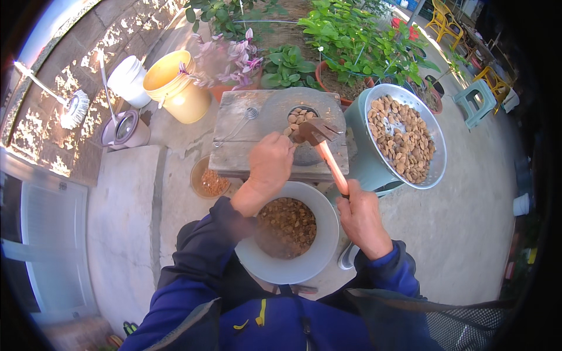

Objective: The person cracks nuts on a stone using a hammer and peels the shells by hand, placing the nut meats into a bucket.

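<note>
My right hand (362, 217) grips the wooden handle of a claw hammer (327, 153), whose head is over a round stone slab (272, 105). Beside the hammer head, my left hand (273, 160) has its fingertips pinched together on the slab; the hammer partly hides what lies at them. Brown pits or nuts (301, 116) fill a round hollow in the slab. The slab rests on a low wooden table (228, 153), where a coiled wire tool (239, 127) lies at the left. Below it stands a white tub (322, 245) holding brown shell pieces (287, 223).
At the right, a metal colander (440, 153) of whole pits tops a green bucket (360, 127). A bowl of kernels (196, 177) sits left of the tub. Yellow (180, 92) and white (127, 79) buckets and potted plants (351, 52) stand beyond. A concrete ledge (125, 210) runs at left.
</note>
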### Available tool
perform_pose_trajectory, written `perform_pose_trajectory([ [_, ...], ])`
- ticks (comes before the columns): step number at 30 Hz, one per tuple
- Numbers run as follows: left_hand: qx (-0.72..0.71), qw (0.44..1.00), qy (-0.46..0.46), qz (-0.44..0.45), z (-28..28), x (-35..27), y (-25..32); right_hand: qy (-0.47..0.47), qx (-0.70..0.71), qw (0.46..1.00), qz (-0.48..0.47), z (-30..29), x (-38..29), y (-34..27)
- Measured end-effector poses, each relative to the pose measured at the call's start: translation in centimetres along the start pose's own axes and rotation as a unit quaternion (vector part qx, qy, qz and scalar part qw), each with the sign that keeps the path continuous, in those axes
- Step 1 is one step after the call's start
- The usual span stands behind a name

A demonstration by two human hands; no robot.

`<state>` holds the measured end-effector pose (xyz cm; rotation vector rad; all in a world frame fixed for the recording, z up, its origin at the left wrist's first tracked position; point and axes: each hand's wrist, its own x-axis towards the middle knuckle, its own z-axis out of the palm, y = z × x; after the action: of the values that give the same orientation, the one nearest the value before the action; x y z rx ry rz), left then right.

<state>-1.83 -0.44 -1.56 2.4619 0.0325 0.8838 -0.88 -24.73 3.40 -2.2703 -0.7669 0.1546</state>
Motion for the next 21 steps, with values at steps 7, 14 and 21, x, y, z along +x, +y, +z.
perform_pose_trajectory([
  [7,-0.015,1.0,0.014,0.008,-0.2,0.1,0.1,0.05,0.072,0.996,0.009,-0.8,-0.2,-1.6],
  [14,-0.014,1.0,0.001,0.004,-0.1,0.2,-0.1,0.011,0.041,0.999,0.019,-1.5,-0.2,-1.0],
  [21,-0.007,1.0,0.005,0.021,-0.1,0.3,0.0,0.02,0.007,1.0,-0.014,-1.4,-0.2,-1.2],
])
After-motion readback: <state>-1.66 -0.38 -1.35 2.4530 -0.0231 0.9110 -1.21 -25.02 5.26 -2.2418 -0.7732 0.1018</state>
